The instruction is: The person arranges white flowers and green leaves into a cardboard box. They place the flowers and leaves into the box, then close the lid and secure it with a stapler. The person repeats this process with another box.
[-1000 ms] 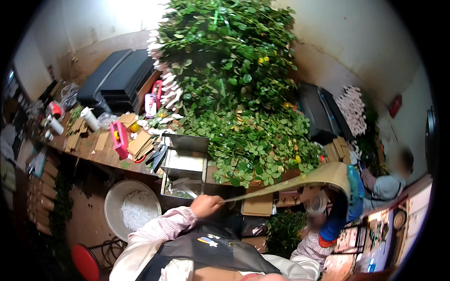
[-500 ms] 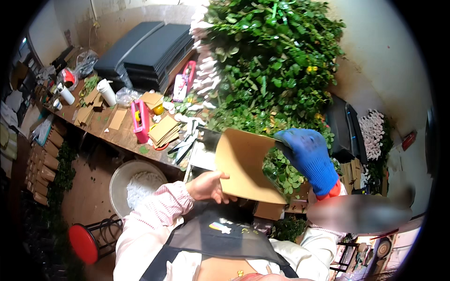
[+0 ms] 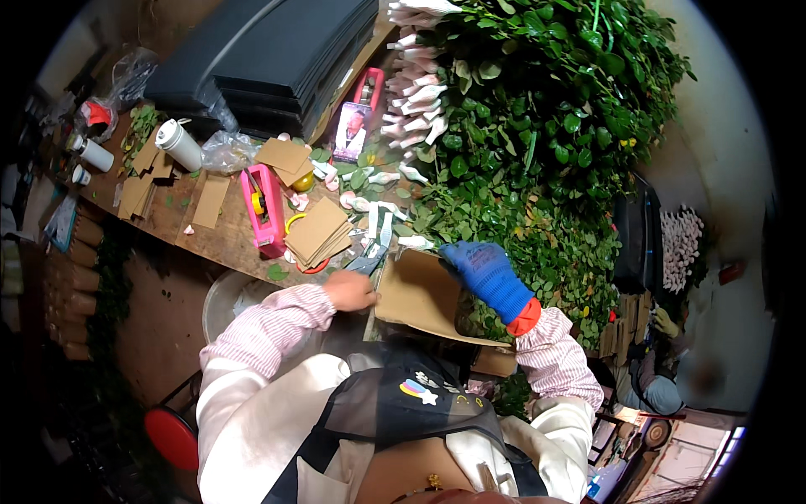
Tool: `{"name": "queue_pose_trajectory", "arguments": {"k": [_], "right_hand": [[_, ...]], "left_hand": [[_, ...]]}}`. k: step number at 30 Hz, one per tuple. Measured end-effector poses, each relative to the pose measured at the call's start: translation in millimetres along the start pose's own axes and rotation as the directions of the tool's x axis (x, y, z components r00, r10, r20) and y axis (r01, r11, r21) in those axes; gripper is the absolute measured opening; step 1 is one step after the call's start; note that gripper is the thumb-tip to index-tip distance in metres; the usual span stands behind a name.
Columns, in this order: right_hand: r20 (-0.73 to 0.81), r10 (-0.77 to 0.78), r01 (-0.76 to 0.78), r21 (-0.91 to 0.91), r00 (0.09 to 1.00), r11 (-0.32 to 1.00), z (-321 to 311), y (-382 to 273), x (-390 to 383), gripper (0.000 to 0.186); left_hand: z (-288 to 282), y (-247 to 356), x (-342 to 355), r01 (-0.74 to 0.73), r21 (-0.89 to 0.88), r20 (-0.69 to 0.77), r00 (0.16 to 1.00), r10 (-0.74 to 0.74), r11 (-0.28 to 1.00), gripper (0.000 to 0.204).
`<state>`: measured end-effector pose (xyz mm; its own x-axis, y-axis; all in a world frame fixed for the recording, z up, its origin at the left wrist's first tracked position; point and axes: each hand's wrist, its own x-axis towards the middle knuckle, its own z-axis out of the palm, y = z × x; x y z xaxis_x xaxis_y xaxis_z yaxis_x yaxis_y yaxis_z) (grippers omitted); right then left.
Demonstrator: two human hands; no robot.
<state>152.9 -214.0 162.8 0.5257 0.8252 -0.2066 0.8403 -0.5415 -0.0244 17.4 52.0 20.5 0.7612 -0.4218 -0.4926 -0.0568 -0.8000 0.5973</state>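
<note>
The gloved right hand is gripping the cardboard sheet at its far edge, by the counter. The bare left hand is curling at its left side, maybe pinching; I can't tell. The sheet is bowing, not yet lying flat.

Got cardboard btwn L hand & R hand, cards on table to L, leaves R, prob. scraps in bucket.
</note>
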Motion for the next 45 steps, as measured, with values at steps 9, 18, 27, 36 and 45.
{"name": "queue_pose_trajectory", "arguments": {"k": [9,18,27,36,45], "right_hand": [[-0.397,-0.080,0.116,0.066,0.914,0.991,0,-7,3,0.042],[-0.146,0.152,-0.119,0.211,0.978,0.970,27,-2,-15,0.058],[-0.299,-0.115,0.227,0.373,0.947,0.900,12,-36,-39,0.083],[0.205,-0.155,0.081,0.328,0.966,0.941,55,-117,-32,0.047],[-0.369,-0.228,0.201,-0.111,0.901,0.973,129,-166,201,0.056]], "left_hand": [[67,11,88,-0.341,0.435,-0.288,0.824,0.487,0.834,0.099],[65,13,84,-0.334,0.451,-0.321,0.804,0.499,0.828,0.100],[62,14,82,-0.294,0.522,-0.295,0.819,0.493,0.801,0.100],[70,6,86,-0.322,0.505,-0.316,0.795,0.518,0.801,0.091],[87,-12,110,-0.173,0.761,-0.493,0.472,0.731,0.625,0.062]]}}
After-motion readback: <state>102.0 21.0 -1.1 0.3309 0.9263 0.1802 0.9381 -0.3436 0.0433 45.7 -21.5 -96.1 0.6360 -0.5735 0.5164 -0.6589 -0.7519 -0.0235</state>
